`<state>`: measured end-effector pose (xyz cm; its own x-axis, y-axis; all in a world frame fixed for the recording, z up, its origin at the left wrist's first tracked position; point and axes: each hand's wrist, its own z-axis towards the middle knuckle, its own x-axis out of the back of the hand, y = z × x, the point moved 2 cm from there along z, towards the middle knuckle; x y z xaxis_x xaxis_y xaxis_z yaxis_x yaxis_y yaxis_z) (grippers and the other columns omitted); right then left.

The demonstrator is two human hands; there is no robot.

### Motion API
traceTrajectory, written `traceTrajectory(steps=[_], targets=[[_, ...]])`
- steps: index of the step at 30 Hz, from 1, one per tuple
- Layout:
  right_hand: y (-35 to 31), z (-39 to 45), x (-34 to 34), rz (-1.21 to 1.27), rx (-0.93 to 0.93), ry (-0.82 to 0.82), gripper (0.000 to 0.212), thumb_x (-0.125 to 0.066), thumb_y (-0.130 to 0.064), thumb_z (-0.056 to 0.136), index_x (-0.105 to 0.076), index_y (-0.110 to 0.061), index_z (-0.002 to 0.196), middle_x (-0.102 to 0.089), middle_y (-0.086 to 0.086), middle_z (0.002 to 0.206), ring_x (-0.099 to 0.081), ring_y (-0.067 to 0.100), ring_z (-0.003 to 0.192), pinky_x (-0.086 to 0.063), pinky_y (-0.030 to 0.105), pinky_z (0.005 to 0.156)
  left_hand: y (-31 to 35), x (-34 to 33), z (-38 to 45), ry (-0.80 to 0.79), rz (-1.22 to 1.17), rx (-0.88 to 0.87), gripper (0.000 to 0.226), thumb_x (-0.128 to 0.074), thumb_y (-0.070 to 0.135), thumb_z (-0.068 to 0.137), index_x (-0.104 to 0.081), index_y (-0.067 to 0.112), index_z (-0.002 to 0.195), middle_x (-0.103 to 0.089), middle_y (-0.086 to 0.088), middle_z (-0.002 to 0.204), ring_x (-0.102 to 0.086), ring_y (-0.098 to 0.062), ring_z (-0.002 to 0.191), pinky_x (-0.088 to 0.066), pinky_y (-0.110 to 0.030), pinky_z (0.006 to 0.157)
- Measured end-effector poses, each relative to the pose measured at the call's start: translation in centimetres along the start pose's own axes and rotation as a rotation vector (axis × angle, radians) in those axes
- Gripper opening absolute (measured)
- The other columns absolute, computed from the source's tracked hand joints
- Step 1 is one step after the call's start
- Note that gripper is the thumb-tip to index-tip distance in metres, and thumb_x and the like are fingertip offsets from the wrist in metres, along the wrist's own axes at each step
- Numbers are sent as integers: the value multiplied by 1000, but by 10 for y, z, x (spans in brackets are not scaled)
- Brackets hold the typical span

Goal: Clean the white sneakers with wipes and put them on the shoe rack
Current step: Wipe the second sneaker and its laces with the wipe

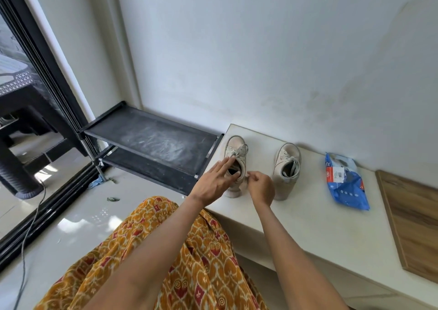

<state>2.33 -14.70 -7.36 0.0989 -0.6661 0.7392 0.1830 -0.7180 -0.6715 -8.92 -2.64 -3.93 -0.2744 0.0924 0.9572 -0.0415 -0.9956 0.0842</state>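
Steadying L sneaker [234, 165] w/ flat, open L hand [213, 184] | R hand [260, 188] pinching wipe [247, 175] at heel to scrub | rack [151, 141] adjacent

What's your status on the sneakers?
Left hand open over left sneaker. Right hand pinching its heel. Shoe rack unobstructed.
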Motion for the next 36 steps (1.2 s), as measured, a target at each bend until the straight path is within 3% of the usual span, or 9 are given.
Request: traceTrajectory(steps=[4,10,14,17,21,26,30,34,36], targets=[[-6,-13,-9,202,-40,137,21,-59,-24,86,-72,-27,102,-71,8,93,-64,25,85,-54,36,69,-3,-8,2,28,24,11,41,-49,24,97,-45,25,138,-10,-15,157,-13,-30,144,-16,-34,112],[29,-14,-18,-79,-41,-93,20,-58,-23,86,-72,-25,100,-71,9,96,-62,31,93,-47,31,67,-2,-15,3,51,14,23,42,-51,22,96,-45,24,138,-14,-18,155,-14,-33,144,-20,-42,116],[1,-10,-6,331,-35,77,25,-56,-25,89,-71,-19,108,-71,6,106,-63,23,102,-52,33,84,-3,-16,6,18,-2,64,42,-48,23,96,-44,30,138,-9,-15,157,-11,-33,145,-19,-42,118],[-7,-17,-17,435,-87,-92,35,-44,-25,97,-57,-18,128,-59,7,128,-50,23,121,-41,34,101,-2,-18,4,4,0,88,45,-48,17,96,-43,29,139,-9,-13,157,-11,-33,145,-21,-43,118],[2,-16,-25,607,-130,-283,38,-36,-29,101,-47,-25,138,-48,-8,135,-45,8,121,-38,23,98,-1,-14,5,-40,-29,86,53,-44,6,96,-36,29,143,-6,-7,159,-10,-30,145,-24,-38,115],[7,-37,-11,532,-64,13,27,-57,-20,93,-66,-10,116,-69,0,104,-59,8,90,-47,23,77,2,-10,7,-49,-82,93,54,-43,2,94,-38,25,143,-9,-4,159,-15,-26,145,-32,-36,111],[25,-57,-12,422,-9,-10,22,-67,-24,86,-73,-8,100,-72,4,89,-64,18,80,-49,26,67,1,-12,9,-27,-122,91,49,-50,0,90,-51,21,134,-19,-6,156,-25,-29,142,-48,-42,97],[14,-33,-4,548,-178,121,14,-60,-17,86,-62,-15,72,-62,1,70,-54,17,67,-38,27,58,-5,-6,11,-30,-133,69,35,-52,2,90,-64,17,119,-26,-5,154,-38,-27,136,-55,-43,82],[4,-14,-4,557,-179,102,12,-57,-18,88,-60,-15,76,-62,0,75,-54,18,71,-38,28,62,-10,0,11,-27,-137,22,29,-54,6,91,-67,18,113,-29,-3,153,-51,-26,124,-55,-38,76]])
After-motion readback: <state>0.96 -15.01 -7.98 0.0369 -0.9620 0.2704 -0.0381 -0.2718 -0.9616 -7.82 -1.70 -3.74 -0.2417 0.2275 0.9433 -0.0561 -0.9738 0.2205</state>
